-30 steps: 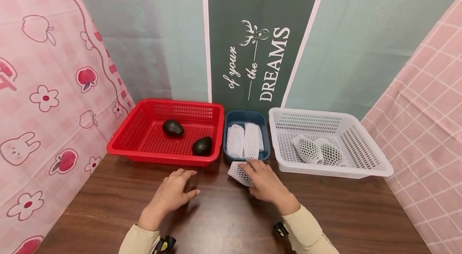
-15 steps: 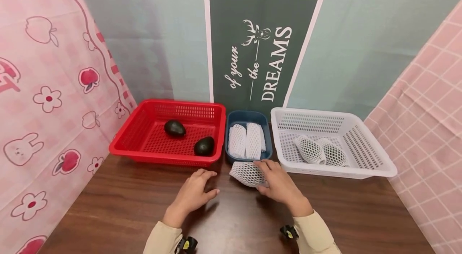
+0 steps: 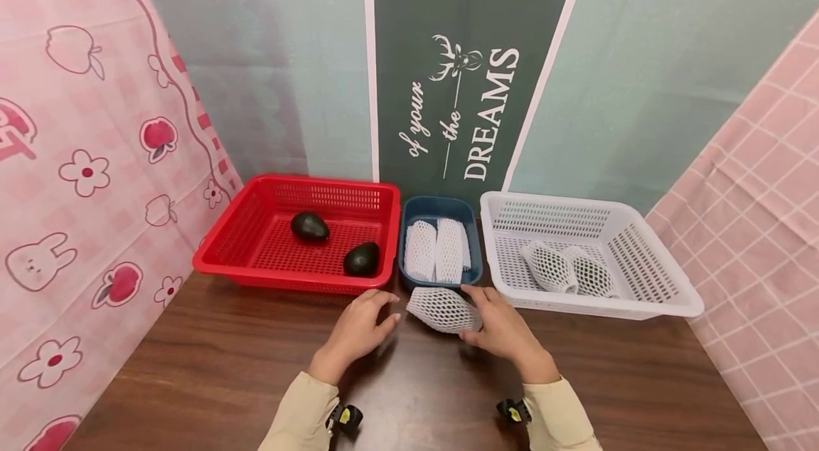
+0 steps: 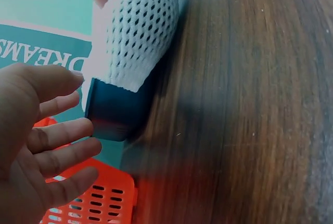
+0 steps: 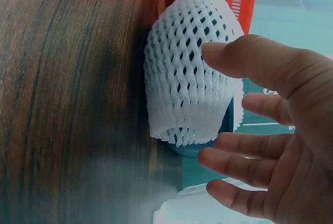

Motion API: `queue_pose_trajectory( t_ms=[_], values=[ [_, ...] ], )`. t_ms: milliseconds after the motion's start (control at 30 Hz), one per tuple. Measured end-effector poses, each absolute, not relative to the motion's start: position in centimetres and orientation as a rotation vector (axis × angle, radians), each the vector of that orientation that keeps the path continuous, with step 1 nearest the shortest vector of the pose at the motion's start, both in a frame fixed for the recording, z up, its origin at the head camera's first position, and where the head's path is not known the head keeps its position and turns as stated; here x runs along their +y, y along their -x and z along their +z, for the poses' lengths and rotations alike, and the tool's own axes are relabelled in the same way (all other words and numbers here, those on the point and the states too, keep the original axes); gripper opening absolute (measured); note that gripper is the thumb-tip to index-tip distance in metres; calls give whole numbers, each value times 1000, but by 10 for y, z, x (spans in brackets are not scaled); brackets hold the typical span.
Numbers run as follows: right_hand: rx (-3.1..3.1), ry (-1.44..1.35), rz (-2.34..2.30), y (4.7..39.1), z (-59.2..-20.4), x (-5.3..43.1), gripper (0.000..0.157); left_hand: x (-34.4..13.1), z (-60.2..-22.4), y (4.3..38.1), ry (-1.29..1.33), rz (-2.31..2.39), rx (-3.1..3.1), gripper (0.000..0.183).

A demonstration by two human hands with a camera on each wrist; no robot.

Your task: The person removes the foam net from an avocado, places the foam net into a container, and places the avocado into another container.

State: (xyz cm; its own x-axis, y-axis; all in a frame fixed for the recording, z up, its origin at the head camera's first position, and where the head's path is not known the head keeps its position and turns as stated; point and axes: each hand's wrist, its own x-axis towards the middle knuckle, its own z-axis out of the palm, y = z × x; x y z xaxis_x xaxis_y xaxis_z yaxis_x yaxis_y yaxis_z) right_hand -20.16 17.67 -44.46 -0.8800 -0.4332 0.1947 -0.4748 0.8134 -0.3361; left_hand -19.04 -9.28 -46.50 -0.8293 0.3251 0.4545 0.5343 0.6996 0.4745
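An avocado in a white foam net sleeve (image 3: 444,310) lies on the wooden table in front of the blue bin. My right hand (image 3: 505,331) is at its right end, fingers spread and relaxed; in the right wrist view the thumb (image 5: 223,57) overlaps the net, and whether it touches cannot be told. To the left of the sleeve, my left hand (image 3: 358,329) stays apart from it with loosely spread fingers and nothing held. The blue bin (image 3: 439,206) contains several flat foam net sleeves (image 3: 421,252). Two bare dark avocados (image 3: 310,227) lie in the red basket (image 3: 243,273).
On the right, a white basket (image 3: 576,303) holds two avocados in foam nets (image 3: 552,267). Printed cloths hang behind and at both sides of the brown table (image 3: 211,365). The three containers stand side by side along the back.
My left hand has moved right, towards the netted avocado. My right hand has shifted right, from over the netted avocado to its right end, uncovering more of it.
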Motion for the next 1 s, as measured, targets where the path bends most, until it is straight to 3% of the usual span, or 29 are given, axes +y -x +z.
queue_pose_trajectory(
  t_ms=[467, 733, 1000],
  values=[
    [-2969, -642, 636, 208, -450, 179, 70, -78, -476, 206, 709, -1090, -2564, 15],
    [-2924, -741, 617, 215, -453, 180, 44, -74, -480, 214, 739, -1094, -2541, 19],
    [-2902, -756, 619, 219, -456, 178, 42, -70, -485, 216, 714, -1167, -2568, 12]
  ],
)
